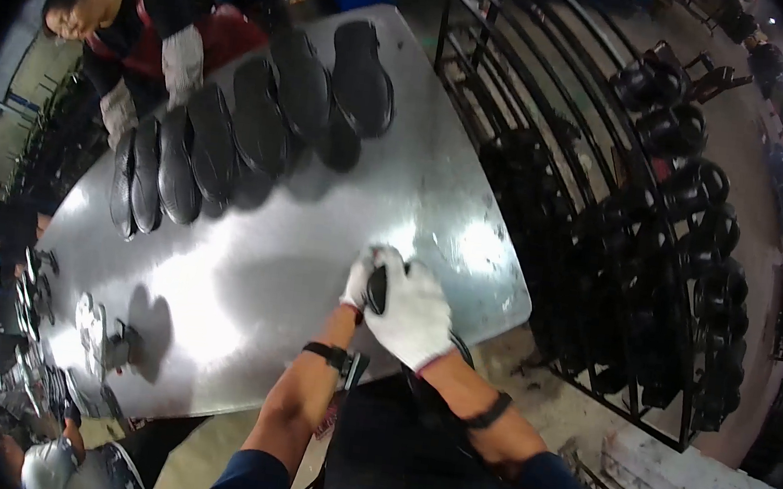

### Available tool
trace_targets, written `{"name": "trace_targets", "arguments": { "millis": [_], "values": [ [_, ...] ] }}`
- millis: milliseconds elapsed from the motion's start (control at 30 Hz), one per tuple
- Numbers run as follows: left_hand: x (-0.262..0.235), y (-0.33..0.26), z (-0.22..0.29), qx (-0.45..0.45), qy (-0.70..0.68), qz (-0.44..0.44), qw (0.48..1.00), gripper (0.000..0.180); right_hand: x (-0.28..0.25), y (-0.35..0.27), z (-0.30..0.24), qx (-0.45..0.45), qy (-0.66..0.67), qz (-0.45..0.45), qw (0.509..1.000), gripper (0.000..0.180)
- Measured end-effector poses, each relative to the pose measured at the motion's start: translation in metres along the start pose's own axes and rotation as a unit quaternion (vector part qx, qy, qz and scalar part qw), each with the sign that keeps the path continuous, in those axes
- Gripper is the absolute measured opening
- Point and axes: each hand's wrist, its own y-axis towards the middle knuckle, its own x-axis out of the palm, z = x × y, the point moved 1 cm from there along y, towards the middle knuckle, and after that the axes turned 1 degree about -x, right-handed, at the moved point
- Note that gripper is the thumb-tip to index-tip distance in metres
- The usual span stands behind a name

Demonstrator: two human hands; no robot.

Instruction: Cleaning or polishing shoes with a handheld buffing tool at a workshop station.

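My right hand [412, 316], in a white knit glove, is closed around a black piece [377, 289] just above the near edge of the metal table [305, 244]. Its rounded black end shows between my hands. More black shows beside my right wrist, but gloves and wrist hide most of it, so I cannot tell its kind. My left hand [358, 281], also gloved in white, presses against the same piece from the left with its fingers bent. Farther up the table, several black shoe soles [362, 77] lie side by side in a slanting row.
Across the table a co-worker with gloved hands [181, 64] stands by the soles. A silver metal fixture [94, 336] stands at the table's left end. On the right, a black metal rack [662, 324] holds several shiny black shoes [697, 188]. Another person [47, 466] is at lower left.
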Motion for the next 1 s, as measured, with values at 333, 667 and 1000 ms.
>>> {"name": "trace_targets", "arguments": {
  "millis": [333, 667, 1000],
  "values": [
    [0.04, -0.058, -0.013, 0.134, -0.041, 0.192, 0.971, 0.043, 0.001, -0.042, 0.01, -0.123, -0.024, 0.186, 0.974, 0.071],
    [0.114, -0.055, -0.007, 0.163, 0.037, 0.11, 0.98, 0.044, -0.001, -0.01, 0.028, -0.125, -0.008, 0.068, 0.99, 0.056],
    [0.126, -0.051, 0.02, 0.188, 0.091, 0.214, 0.954, 0.037, -0.001, -0.007, 0.016, -0.12, -0.051, 0.005, 0.991, 0.056]
  ]
}}
